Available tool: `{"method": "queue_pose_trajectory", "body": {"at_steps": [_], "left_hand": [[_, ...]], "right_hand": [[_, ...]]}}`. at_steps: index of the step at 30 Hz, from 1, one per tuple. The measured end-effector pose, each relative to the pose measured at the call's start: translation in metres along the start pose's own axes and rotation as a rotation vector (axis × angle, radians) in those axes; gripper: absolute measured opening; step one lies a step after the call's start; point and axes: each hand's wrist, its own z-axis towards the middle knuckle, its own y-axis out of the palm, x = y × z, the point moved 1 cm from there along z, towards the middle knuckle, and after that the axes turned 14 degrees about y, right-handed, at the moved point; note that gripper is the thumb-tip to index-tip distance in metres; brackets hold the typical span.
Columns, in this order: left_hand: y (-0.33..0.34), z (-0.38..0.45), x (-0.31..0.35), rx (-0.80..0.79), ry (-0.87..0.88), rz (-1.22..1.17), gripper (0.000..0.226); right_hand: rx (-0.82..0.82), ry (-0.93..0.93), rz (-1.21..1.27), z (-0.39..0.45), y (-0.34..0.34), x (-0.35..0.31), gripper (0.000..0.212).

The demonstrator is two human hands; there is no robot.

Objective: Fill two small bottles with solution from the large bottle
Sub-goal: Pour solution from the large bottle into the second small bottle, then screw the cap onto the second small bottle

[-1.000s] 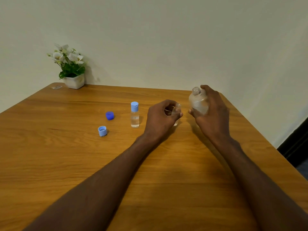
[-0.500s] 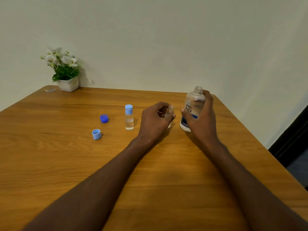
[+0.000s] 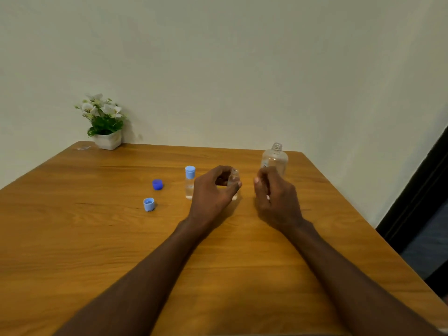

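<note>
Left hand (image 3: 213, 192) grips 1 uncapped small bottle (image 3: 234, 181) mid-counter (image 3: 72, 238); right hand (image 3: 276, 200), fingers loosely curled & holding nothing, sits just in front of the open large bottle (image 3: 275, 158) nr the far right corner. A capped bottle (image 3: 189, 181) stands left w/ 2 loose caps: dark (image 3: 157, 184), light (image 3: 148, 204).

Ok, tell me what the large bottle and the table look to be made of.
Large bottle: clear plastic, probably; the wall shows through it, and its bare neck is threaded.
Table: wood or wood-look laminate, smooth with a soft sheen; the grain runs across it, and the frame cannot tell which.
</note>
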Motion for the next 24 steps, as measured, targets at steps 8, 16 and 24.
{"method": "queue_pose_trajectory", "body": {"at_steps": [8,16,24], "left_hand": [[-0.076,-0.034,0.023,0.057,0.053,0.045,0.023],[-0.169,-0.061,0.02,0.184,0.055,0.216,0.023],[-0.204,-0.077,0.002,0.274,-0.057,0.268,0.03]], "right_hand": [[-0.17,-0.11,-0.287,-0.004,0.002,-0.009,0.015],[-0.392,-0.02,-0.151,-0.028,0.037,-0.093,0.011],[-0.483,0.03,-0.111,-0.039,0.12,-0.163,0.049]]}}
